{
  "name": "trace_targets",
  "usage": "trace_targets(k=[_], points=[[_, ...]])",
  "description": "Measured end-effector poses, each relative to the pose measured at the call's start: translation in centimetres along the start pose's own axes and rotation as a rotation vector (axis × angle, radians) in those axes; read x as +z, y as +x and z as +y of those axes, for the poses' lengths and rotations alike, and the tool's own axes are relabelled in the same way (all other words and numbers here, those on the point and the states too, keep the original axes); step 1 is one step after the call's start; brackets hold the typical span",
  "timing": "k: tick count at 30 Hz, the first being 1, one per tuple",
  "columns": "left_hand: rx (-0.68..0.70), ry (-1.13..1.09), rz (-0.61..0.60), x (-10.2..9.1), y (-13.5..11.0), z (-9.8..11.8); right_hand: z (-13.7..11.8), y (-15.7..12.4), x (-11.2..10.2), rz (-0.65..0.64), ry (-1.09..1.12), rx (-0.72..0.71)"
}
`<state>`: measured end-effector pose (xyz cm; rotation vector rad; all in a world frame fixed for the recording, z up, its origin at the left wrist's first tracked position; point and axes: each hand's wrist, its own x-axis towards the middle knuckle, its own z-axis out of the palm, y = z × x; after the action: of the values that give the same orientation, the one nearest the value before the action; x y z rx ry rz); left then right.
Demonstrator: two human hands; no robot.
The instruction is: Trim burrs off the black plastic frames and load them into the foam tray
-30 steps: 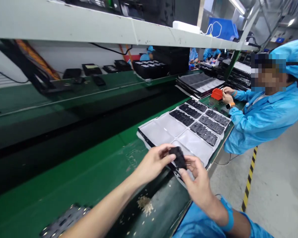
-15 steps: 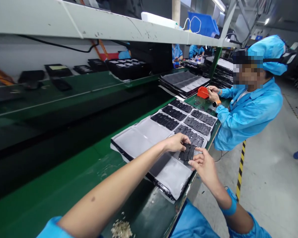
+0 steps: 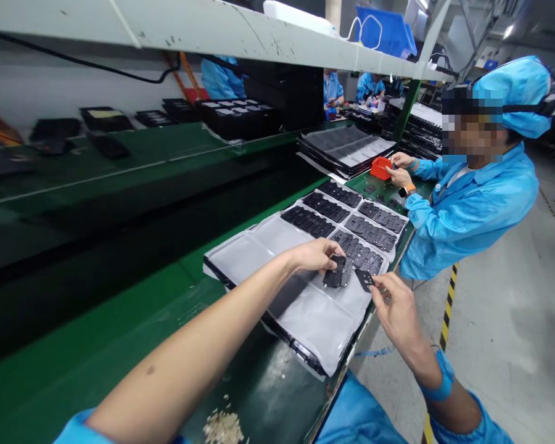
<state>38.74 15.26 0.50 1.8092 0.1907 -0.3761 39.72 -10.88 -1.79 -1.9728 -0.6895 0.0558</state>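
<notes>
My left hand (image 3: 321,254) grips a few flat black plastic plates (image 3: 337,272) by their upper edge, over the white-lined tray (image 3: 305,317). Between the thumb and fingers of my right hand (image 3: 394,302) is a single black plate (image 3: 364,279) with small holes, held just right of the others and apart from them. Rows of similar black plates (image 3: 370,233) lie in the far compartments of the tray. What the exact part is, I cannot make out.
A co-worker in blue (image 3: 481,203) sits at the right, hands by a red bin (image 3: 380,168). Lined trays (image 3: 346,147) are stacked farther back. Small pale bits (image 3: 222,428) lie on the green bench near me. A shelf (image 3: 240,31) crosses above.
My right hand has moved right, away from the left, and now holds one plate separately. My left hand has shifted slightly left with the other plates.
</notes>
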Motion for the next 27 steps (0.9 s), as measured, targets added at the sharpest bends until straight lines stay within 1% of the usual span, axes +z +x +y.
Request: trace_targets(k=[2, 4, 5, 7, 9, 13, 16, 19, 21, 24, 27], points=[[0.0, -0.02, 0.025, -0.6, -0.3, 0.1, -0.2, 0.1, -0.2, -0.031, -0.203, -0.12], [-0.007, -0.032, 0.043, -0.9, -0.5, 0.1, -0.2, 0.0, 0.0, -0.112, -0.418, -0.218], [-0.014, -0.033, 0.046, -0.9, -0.5, 0.1, -0.3, -0.1, 0.1, -0.158, -0.484, -0.244], [-0.029, -0.031, 0.042, -0.8, -0.4, 0.0, -0.6, 0.0, 0.3, -0.227, -0.501, -0.254], [-0.04, -0.028, 0.036, -0.5, -0.4, -0.1, -1.2, 0.7, 0.3, -0.3, -0.502, -0.272], [-0.046, -0.022, 0.046, -0.5, -0.7, 0.1, -2.2, 3.4, 0.3, -0.519, -0.596, -0.338], [-0.038, -0.017, 0.072, -1.0, -1.4, 0.4, -2.1, 5.3, 1.4, -0.622, -0.609, -0.361], [-0.029, -0.008, 0.095, -1.6, -2.2, 0.4, -1.6, 6.4, 2.6, -0.658, -0.592, -0.361], [-0.028, -0.004, 0.104, -1.9, -2.6, 0.3, -1.4, 7.0, 2.8, -0.657, -0.554, -0.355], [-0.029, 0.0, 0.109, -2.0, -3.0, 0.1, -1.5, 7.6, 2.1, -0.623, -0.476, -0.322], [-0.031, 0.009, 0.091, -1.7, -3.0, 0.0, -1.4, 7.5, 1.2, -0.525, -0.44, -0.245]])
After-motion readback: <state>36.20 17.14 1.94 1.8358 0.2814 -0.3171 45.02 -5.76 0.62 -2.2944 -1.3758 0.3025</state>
